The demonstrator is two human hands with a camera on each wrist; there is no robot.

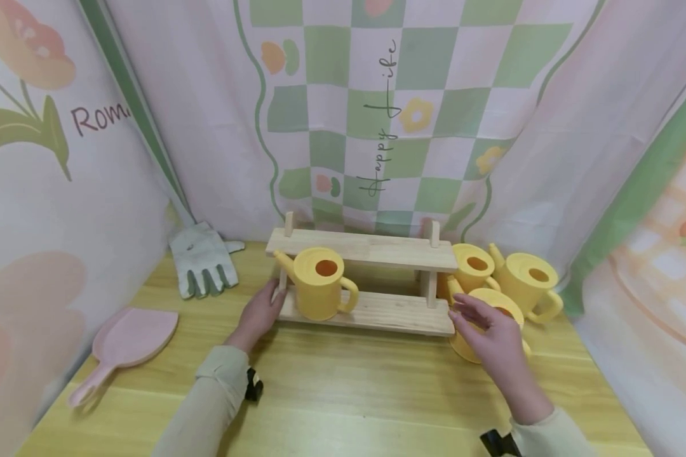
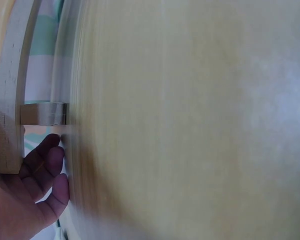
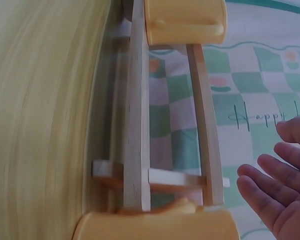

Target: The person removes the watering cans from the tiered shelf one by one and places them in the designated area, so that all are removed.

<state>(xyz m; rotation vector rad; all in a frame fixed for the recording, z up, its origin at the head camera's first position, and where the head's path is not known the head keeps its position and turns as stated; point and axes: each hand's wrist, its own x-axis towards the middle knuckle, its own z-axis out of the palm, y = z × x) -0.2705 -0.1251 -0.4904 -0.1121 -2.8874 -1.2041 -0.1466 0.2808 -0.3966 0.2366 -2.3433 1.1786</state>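
Observation:
A small two-tier wooden shelf (image 1: pixel 394 311) stands on the table. At its left end, my left hand (image 1: pixel 261 315) holds the lower board; in the left wrist view, the fingers (image 2: pixel 49 162) curl under the board's end (image 2: pixel 10 90). One yellow watering can (image 1: pixel 314 295) sits at the left of the lower board, spout left and handle right. By the shelf's right end, my right hand (image 1: pixel 494 336) is over the front watering can (image 1: pixel 465 349) and partly hides it. The right wrist view shows that hand's fingers (image 3: pixel 270 187) spread and loosely extended, gripping nothing.
Behind the right hand stand two more yellow watering cans, one by the shelf (image 1: pixel 463 254) and one farther right (image 1: pixel 520 285). At left lie a white-grey work glove (image 1: pixel 202 254) and a pink dustpan (image 1: pixel 131 336). A patterned curtain (image 1: pixel 371 152) hangs behind the wooden table (image 1: pixel 343 387).

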